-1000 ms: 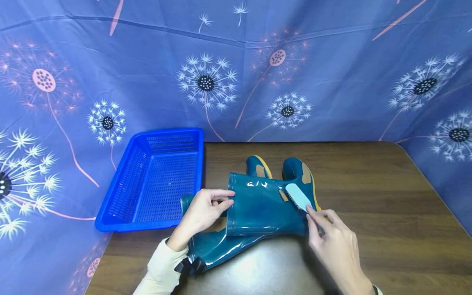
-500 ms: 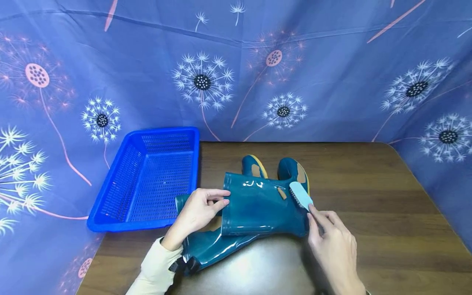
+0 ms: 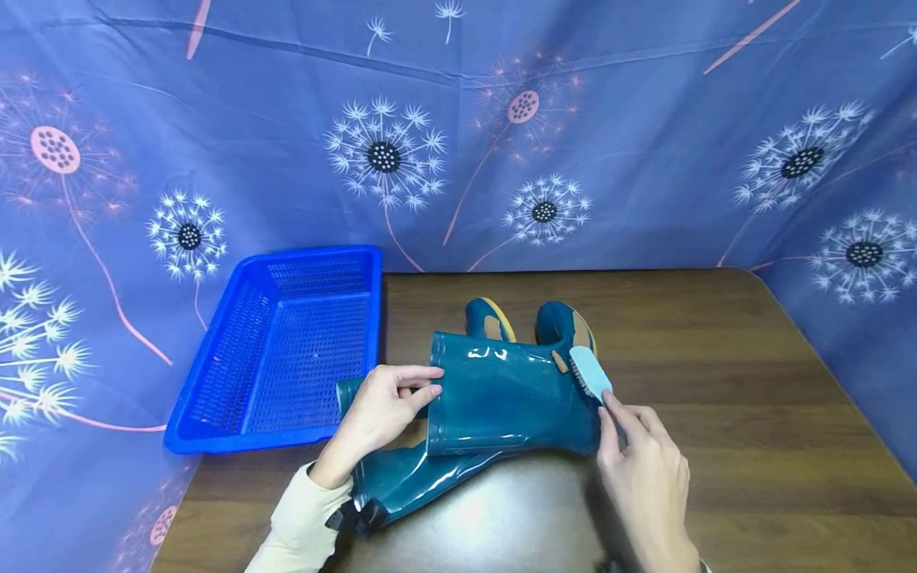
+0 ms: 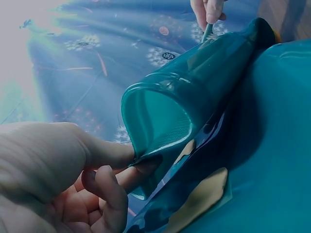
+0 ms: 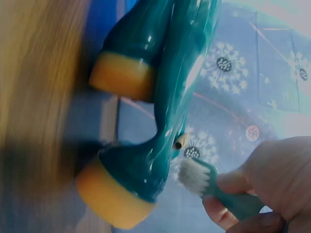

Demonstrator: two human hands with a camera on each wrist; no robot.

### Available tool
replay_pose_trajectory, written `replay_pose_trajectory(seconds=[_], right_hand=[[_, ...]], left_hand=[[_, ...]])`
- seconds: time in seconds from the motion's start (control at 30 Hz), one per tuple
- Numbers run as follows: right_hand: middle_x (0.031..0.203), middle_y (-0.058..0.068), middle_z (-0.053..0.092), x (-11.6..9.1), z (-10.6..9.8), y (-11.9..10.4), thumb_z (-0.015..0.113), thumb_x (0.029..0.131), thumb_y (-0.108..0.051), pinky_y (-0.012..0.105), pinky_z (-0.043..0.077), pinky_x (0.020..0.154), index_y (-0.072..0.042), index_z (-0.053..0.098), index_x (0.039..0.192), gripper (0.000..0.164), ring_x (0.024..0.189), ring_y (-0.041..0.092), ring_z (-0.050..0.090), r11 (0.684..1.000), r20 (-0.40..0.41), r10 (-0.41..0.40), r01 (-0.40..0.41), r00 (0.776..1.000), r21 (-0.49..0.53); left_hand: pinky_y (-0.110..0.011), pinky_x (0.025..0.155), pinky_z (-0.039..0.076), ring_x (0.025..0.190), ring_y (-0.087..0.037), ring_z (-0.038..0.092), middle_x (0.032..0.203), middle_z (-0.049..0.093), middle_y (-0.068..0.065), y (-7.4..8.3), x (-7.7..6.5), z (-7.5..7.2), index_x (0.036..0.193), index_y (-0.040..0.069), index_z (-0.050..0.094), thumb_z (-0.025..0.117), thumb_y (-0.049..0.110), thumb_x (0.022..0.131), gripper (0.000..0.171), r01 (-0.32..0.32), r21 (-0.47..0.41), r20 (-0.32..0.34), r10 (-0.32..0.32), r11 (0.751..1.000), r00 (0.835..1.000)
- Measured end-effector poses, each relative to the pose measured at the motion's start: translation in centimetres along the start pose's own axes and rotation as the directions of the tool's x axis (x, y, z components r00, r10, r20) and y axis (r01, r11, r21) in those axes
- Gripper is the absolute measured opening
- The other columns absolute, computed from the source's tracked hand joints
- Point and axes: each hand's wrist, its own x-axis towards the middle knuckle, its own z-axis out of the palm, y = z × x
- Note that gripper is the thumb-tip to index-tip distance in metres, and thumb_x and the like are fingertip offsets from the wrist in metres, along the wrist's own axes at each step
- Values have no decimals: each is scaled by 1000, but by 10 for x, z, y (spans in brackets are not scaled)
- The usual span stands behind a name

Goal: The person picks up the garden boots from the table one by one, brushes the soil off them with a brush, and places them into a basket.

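Observation:
Two glossy teal rain boots lie on the table with their toes pointing away. On top is one boot (image 3: 501, 398), overlapping the lower boot (image 3: 408, 481). My left hand (image 3: 387, 406) pinches the upper boot's rim between thumb and fingers; the left wrist view looks into its open shaft (image 4: 155, 116). My right hand (image 3: 645, 469) grips a light blue brush (image 3: 591, 372) by its handle, bristles facing the boot near the ankle. Beside the bristles, a small tan piece (image 3: 559, 362) sticks up from the boot. Yellow soles (image 5: 119, 199) show in the right wrist view.
A blue plastic basket (image 3: 272, 439) with perforated walls stands left of the boots. Behind the brown wooden table (image 3: 688, 350) hangs a blue cloth (image 3: 645, 175) printed with dandelions.
The brush has moved a little to the right and away along the upper boot, and the small tan piece has shifted the same way. My left hand keeps its hold on the rim.

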Motion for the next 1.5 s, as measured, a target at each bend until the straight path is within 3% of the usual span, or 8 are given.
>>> replay_pose_trajectory(seconds=[0.07, 0.3, 0.57, 0.87, 1.0, 1.1, 1.3, 1.5], right_hand=[[92, 16, 75, 1, 2, -1, 80, 91, -7, 43, 41, 43, -6, 83, 113, 22, 56, 32, 66, 1000, -24, 4, -4, 1000, -1], [93, 14, 75, -4, 12, -12, 84, 88, -8, 23, 32, 41, -9, 83, 116, 28, 49, 14, 53, 990, 60, -142, 140, 988, 32], [91, 18, 74, 0, 6, -1, 78, 93, -7, 44, 40, 44, -4, 82, 113, 21, 56, 34, 66, 998, -26, 60, -61, 998, -21], [92, 16, 74, -5, 7, 6, 81, 91, -7, 42, 44, 44, -6, 82, 117, 26, 57, 28, 66, 999, 18, -46, 46, 999, 1], [96, 20, 76, -3, 0, 19, 76, 95, -9, 61, 49, 53, -4, 81, 116, 22, 69, 44, 72, 996, 3, 80, -79, 997, -37], [98, 21, 77, 2, -6, 27, 74, 96, -9, 63, 49, 57, -3, 80, 116, 22, 72, 46, 73, 990, -11, 134, -134, 991, -45], [92, 11, 76, 3, -2, 28, 79, 91, -2, 33, 44, 49, -6, 82, 118, 27, 57, 15, 56, 998, 27, -53, 52, 998, 27], [91, 17, 75, 3, -3, 35, 77, 92, -4, 52, 48, 50, -3, 81, 116, 24, 60, 31, 66, 1000, 42, 3, -2, 999, -17]], left_hand=[[-24, 46, 28, 51, -12, 44, 95, 79, 0, 0, -1, -2, 122, 17, 81, 76, 16, 99, 24, 3, 7, -13, -3, 1000, 1000], [-23, 46, 27, 50, -11, 42, 98, 81, -1, -1, 0, -2, 123, 16, 81, 76, 16, 100, 24, -17, 7, -10, 17, 1000, 1000], [-23, 46, 26, 51, -11, 43, 90, 77, 1, 1, 2, 1, 122, 17, 81, 76, 16, 100, 23, -15, 4, -3, 15, 1000, 1000], [-23, 46, 26, 50, -11, 42, 90, 77, 1, 0, -1, 5, 122, 17, 82, 76, 16, 99, 23, 10, -8, -3, -10, 1000, 1000], [-23, 46, 24, 49, -10, 40, 84, 73, 2, 0, -2, 7, 122, 16, 82, 75, 15, 100, 23, 5, -33, 3, -5, 999, 1000], [-23, 45, 24, 48, -10, 39, 80, 70, 1, 2, -1, 5, 122, 15, 81, 75, 15, 100, 23, 2, -46, 8, -1, 999, 1000], [-23, 43, 23, 45, -9, 35, 97, 80, -2, 12, -8, -1, 121, 18, 82, 77, 16, 98, 23, 6, -61, -14, -6, 998, 1000], [-24, 41, 22, 44, -7, 29, 108, 82, -6, 22, -19, -9, 121, 21, 82, 78, 19, 97, 24, -11, -95, -44, 7, 995, 999]])
